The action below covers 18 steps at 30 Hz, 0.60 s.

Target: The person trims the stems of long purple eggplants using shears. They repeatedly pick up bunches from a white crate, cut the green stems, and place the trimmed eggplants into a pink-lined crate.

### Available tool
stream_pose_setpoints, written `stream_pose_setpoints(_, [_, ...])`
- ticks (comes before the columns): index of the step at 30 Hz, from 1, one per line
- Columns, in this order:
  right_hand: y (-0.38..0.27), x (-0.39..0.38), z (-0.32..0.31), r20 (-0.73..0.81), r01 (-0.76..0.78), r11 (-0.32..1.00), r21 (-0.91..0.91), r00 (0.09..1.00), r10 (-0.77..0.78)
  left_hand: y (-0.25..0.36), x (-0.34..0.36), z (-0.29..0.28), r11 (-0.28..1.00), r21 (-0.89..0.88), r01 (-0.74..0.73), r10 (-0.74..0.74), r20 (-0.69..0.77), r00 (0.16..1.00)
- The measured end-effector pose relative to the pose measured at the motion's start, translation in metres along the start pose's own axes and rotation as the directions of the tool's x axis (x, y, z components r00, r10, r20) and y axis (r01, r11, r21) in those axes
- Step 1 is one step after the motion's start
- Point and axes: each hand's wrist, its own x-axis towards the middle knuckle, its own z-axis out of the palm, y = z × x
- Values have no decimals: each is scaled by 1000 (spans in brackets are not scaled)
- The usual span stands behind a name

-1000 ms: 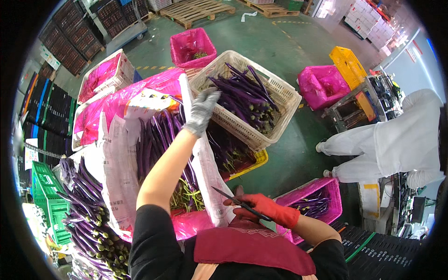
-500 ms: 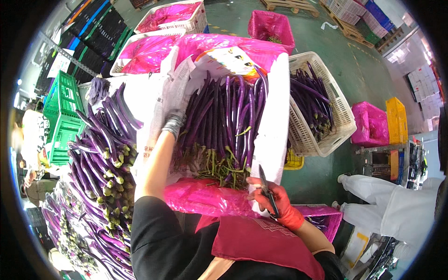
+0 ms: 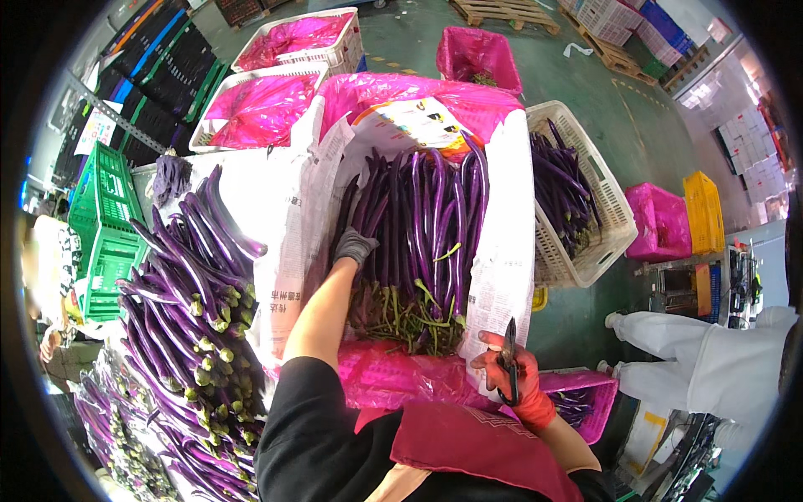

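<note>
My left hand (image 3: pixel 356 249), in a grey glove, is closed on a dark eggplant (image 3: pixel 345 209) along the left side of the paper-lined box (image 3: pixel 508 243). Long purple eggplants (image 3: pixel 422 217) lie side by side there, green stems (image 3: pixel 401 322) toward me, over pink plastic lining (image 3: pixel 397 372). My right hand (image 3: pixel 519 376), red-gloved, holds black shears (image 3: pixel 508 360) upright at the box's near right corner. Left of the box, a large heap of eggplants (image 3: pixel 184 318) lies loose.
A white crate of eggplants (image 3: pixel 615 209) stands right, pink-lined crates (image 3: pixel 259 109) behind. Green crates (image 3: pixel 104 226) and stacked black crates (image 3: pixel 159 71) are on the left. A co-worker in white (image 3: pixel 728 368) stands right, near a pink crate (image 3: pixel 590 406) and a yellow crate (image 3: pixel 703 213).
My left hand has moved from over the white crate to the box's left paper edge, then inward onto the eggplants. My right hand and shears have shifted rightward. The view has turned too.
</note>
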Motion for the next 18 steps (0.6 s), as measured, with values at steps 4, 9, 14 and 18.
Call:
stream_pose_setpoints(4, [2,0,-2,6,43,998,-49,999,-42,3,-8,-13,869,-469,161,14,349,937])
stream_pose_setpoints(9, [-1,1,1,6,25,1000,1,1000,-25,28,-31,6,989,-150,2,38,265,963])
stream_pose_setpoints(14, [1,2,5,-9,130,982,-140,991,-133,53,-37,39,996,-61,61,-50,171,984])
stream_pose_setpoints(18, [3,2,3,-13,46,998,34,999,-45,59,-49,57,983,-163,88,-90,-2,996])
